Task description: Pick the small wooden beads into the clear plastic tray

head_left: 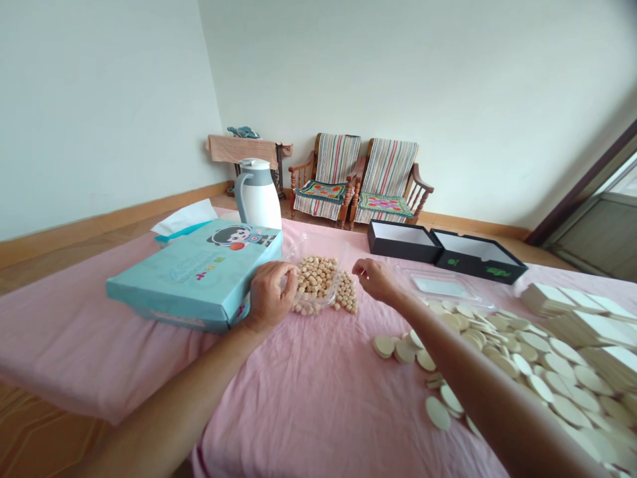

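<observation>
My left hand (pixel 269 292) rests on the pink tablecloth with its fingers curled against the edge of a clear plastic tray (pixel 318 255) full of small tan wooden plugs (pixel 318 279). Several plugs (pixel 347 295) lie in a neat group just right of the tray. My right hand (pixel 374 279) hovers over that group with fingertips pinched together; what they hold is too small to make out. A teal box (pixel 199 272) lies directly left of my left hand.
A heap of pale round discs (pixel 502 352) covers the right of the pink table (pixel 308 398). Cream blocks (pixel 577 312), a clear lid (pixel 442 287), open black boxes (pixel 442 249), a white jug (pixel 256 194) and tissues (pixel 185 218) surround them. Two chairs (pixel 358 179) stand behind.
</observation>
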### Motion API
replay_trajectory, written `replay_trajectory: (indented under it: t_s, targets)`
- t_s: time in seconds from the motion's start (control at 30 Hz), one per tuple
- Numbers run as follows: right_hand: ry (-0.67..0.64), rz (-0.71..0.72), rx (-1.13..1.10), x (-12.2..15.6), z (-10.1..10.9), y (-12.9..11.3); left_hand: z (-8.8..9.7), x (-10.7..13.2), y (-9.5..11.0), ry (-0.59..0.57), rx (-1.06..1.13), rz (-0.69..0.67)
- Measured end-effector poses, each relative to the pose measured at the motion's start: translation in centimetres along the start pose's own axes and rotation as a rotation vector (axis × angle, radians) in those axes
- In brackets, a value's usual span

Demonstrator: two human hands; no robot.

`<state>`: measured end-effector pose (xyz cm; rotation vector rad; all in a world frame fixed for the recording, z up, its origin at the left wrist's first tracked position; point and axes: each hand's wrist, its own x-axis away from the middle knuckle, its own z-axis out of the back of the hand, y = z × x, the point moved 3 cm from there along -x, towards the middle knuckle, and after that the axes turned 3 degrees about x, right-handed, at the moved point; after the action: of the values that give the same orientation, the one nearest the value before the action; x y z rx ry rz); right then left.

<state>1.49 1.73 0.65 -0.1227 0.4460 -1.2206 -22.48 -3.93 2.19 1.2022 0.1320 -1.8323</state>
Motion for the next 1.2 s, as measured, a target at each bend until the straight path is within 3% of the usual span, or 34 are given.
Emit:
replay_trajectory:
  t_s: [0.1, 0.17, 0.4, 0.47, 0.67, 0.83, 0.9, 1.03, 1.2]
  targets:
    - [-0.136, 0.055, 0.067, 0.4, -1.4, 0.6, 0.0, 0.0, 0.0, -0.001, -0.003, -0.001]
    - [-0.159, 0.082, 0.089, 0.5, -1.9, 0.6, 0.0, 0.0, 0.0, -0.004, -0.006, -0.001]
    - [-0.14, 0.107, 0.169, 0.6, -2.1, 0.7, -0.1, 0.1, -0.1, -0.001, -0.007, -0.009]
    - [-0.081, 0.071, 0.151, 0.6, -1.6, 0.9, -0.1, 0.1, -0.1, -0.001, -0.009, -0.006]
    - [0.27, -0.04, -0.215, -0.4, 2.4, -0.7, -0.1, 0.1, -0.1, -0.002, -0.001, -0.006]
    - [0.196, 0.107, -0.704, -1.6, 3.1, -4.0, 0.0, 0.1, -0.1, -0.008, 0.014, -0.004]
    - [0.172, 0.121, -0.798, -1.6, 3.0, -4.5, 0.0, 0.1, 0.0, -0.007, 0.015, -0.004]
    - [0.212, -0.011, -0.501, -0.8, 3.1, -3.3, 0.0, 0.1, 0.0, -0.011, 0.01, -0.003]
    - [-0.113, 0.088, 0.026, 0.7, 0.9, -1.5, -0.1, 0.0, 0.0, -0.003, 0.004, -0.012]
